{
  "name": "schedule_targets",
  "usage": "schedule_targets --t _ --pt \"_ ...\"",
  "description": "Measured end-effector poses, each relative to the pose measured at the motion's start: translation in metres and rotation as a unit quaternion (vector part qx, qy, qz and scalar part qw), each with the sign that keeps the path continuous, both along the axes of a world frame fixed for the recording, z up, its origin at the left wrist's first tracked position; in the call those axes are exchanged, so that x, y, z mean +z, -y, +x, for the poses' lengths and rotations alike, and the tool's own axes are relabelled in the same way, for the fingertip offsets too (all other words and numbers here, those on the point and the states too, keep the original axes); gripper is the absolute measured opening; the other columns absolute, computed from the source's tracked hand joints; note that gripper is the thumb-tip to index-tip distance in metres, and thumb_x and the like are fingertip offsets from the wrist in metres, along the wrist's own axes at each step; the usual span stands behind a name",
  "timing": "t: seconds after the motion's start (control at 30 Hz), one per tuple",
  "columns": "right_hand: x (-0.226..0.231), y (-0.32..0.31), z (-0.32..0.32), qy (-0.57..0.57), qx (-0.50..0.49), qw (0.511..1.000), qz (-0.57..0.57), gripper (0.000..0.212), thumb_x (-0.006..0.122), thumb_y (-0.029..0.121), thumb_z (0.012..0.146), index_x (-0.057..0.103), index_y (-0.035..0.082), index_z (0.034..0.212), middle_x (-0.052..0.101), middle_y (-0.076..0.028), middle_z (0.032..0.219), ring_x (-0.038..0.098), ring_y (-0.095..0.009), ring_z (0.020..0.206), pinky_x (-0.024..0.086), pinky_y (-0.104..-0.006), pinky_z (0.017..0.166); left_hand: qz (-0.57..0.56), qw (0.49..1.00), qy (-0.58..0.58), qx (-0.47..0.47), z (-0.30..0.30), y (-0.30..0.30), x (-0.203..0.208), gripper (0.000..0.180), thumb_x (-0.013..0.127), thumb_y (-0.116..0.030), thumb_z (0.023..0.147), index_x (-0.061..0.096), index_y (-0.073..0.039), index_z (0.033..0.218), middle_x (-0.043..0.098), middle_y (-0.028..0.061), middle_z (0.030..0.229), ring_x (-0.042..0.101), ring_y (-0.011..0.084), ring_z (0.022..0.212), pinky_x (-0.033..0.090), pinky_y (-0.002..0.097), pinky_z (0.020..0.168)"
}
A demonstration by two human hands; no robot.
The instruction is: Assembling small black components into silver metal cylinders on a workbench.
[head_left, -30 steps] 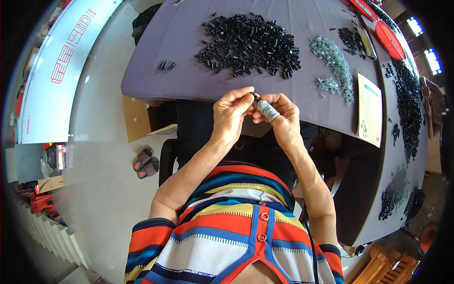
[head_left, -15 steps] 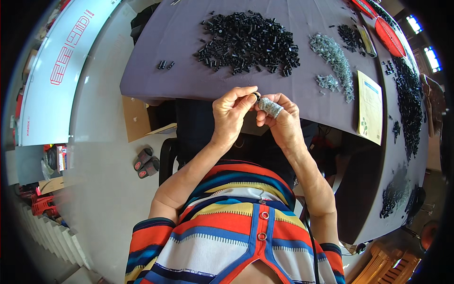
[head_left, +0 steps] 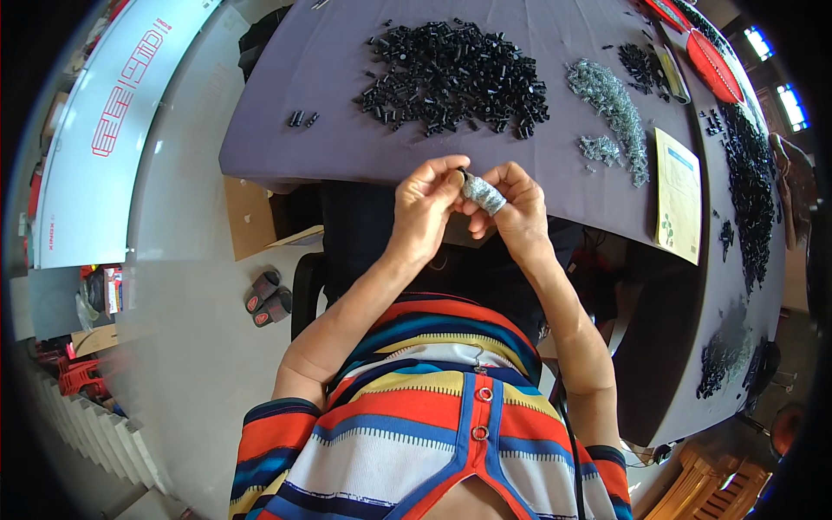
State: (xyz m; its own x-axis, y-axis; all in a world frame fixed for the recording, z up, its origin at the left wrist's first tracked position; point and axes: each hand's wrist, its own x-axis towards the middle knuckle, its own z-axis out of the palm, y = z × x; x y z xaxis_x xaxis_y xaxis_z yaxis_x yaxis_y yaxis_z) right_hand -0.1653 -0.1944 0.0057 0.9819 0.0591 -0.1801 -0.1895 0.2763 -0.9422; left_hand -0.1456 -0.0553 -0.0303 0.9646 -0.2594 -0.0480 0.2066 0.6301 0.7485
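Left hand pinches a small black piece at the near edge of the purplish-grey table; right hand, its thumb in a grey cover, meets it, but if it grips I cannot tell. Beyond lies a big black pile; rightward, a heap of clear pieces and a yellowish booklet. Between hands and pile, a strip of table shows.

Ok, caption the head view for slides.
Left hand pinches a black part beside the right hand and its grey thumb cover, near heaped black pieces.
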Motion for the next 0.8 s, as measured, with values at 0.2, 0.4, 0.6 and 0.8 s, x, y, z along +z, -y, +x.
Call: schedule_targets --t 0.2,0.4,0.6,0.8 --pt "-0.011 0.015 0.002 0.167 -0.003 0.956 -0.242 0.038 0.076 0.006 0.072 0.055 0.003 0.103 0.06 -0.003 0.082 0.053 -0.01 0.064 0.046 -0.026 0.058 0.019 0.999 -0.028 -0.033 0.01 -0.01 0.008 0.031 0.055 -0.001 0.091 0.048 -0.003 0.121 0.061 0.0068 0.085 0.056 0.0092 0.072 0.045 0.0232 0.065" --pt "-0.001 0.015 0.005 0.247 0.042 0.925 -0.284 0.037 0.078 0.006 0.069 0.062 0.004 0.102 0.057 -0.003 0.091 0.051 -0.012 0.066 0.044 -0.0261 0.059 0.003 0.994 -0.047 -0.102 0.004 -0.007 0.015 0.035 0.057 0.001 0.088 0.046 -0.003 0.121 0.061 0.008 0.093 0.06 0.0122 0.084 0.051 0.0261 0.077" --pt "-0.004 0.015 0.005 0.264 0.039 0.933 -0.243 0.028 0.077 0.006 0.07 0.064 0.003 0.095 0.06 -0.002 0.091 0.053 -0.011 0.069 0.045 -0.0245 0.062 -0.077 0.979 -0.114 -0.147 0.005 -0.005 0.004 0.035 0.061 -0.003 0.087 0.051 -0.005 0.121 0.062 0.0078 0.095 0.061 0.0154 0.091 0.05 0.03 0.082" --pt "-0.009 0.011 0.005 0.242 0.051 0.941 -0.232 0.028 0.075 0.004 0.071 0.063 0.004 0.097 0.064 -0.003 0.094 0.057 -0.012 0.079 0.047 -0.0252 0.069 -0.157 0.955 -0.162 -0.191 0.009 -0.013 -0.005 0.033 0.065 -0.004 0.083 0.058 -0.008 0.114 0.063 0.0059 0.096 0.061 0.0177 0.093 0.05 0.0313 0.082"
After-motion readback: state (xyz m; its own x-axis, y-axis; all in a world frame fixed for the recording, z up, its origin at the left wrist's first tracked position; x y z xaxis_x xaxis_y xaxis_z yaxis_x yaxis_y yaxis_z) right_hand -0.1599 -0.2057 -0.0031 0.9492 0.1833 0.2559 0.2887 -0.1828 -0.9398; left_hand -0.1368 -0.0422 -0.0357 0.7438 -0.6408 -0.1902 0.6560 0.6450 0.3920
